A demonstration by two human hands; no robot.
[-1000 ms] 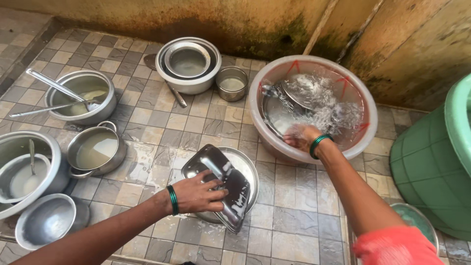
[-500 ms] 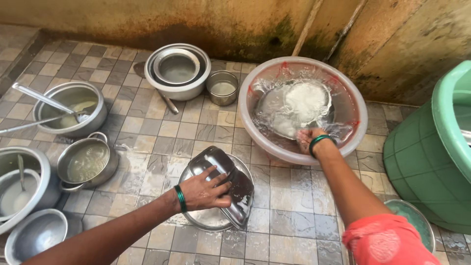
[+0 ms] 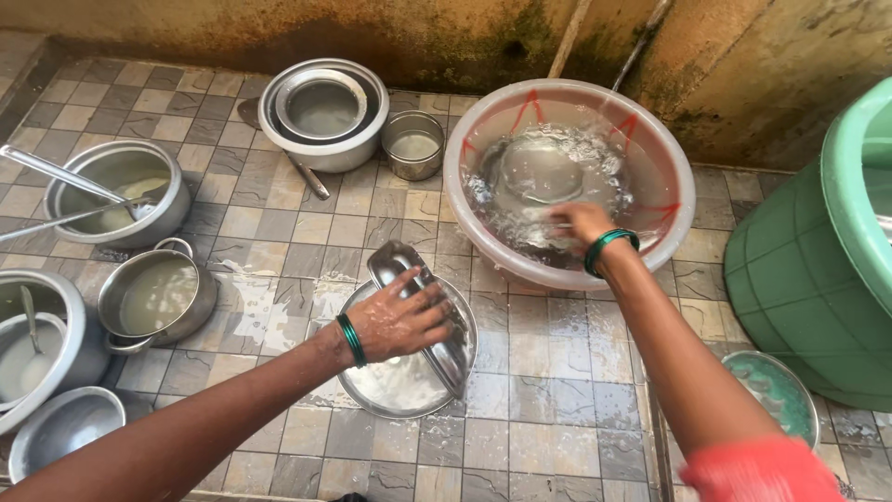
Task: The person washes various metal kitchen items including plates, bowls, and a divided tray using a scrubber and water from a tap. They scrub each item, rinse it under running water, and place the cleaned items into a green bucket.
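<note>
A long steel tray (image 3: 420,307) is pressed down by the left hand (image 3: 398,321), the fingers (image 3: 437,314) spread flat over it rather than curled round it; it lies across a round steel plate (image 3: 400,381) on the wet tiled floor (image 3: 557,409). The right hand (image 3: 581,223) is dipped into the water of the translucent pink basin (image 3: 669,186), just beside a submerged steel plate (image 3: 537,169); whether its fingers are closed on that plate's rim cannot be told, since they are blurred by foam and ripples.

A slip is judged the main risk: the tray is wet and is held only by downward pressure, so it could be skidded off the plate below and clattered onto the tiles. Water could be slopped over the basin's near rim if the submerged plate is pulled out quickly. The pot of cloudy water (image 3: 156,299), near the left forearm, could be knocked by the elbow.

The contents of the basin are obscured by splashing. The green drum (image 3: 818,270) is cut off at the right edge, as are the vessels at the left edge (image 3: 28,353). What lies under the left palm is hidden.
</note>
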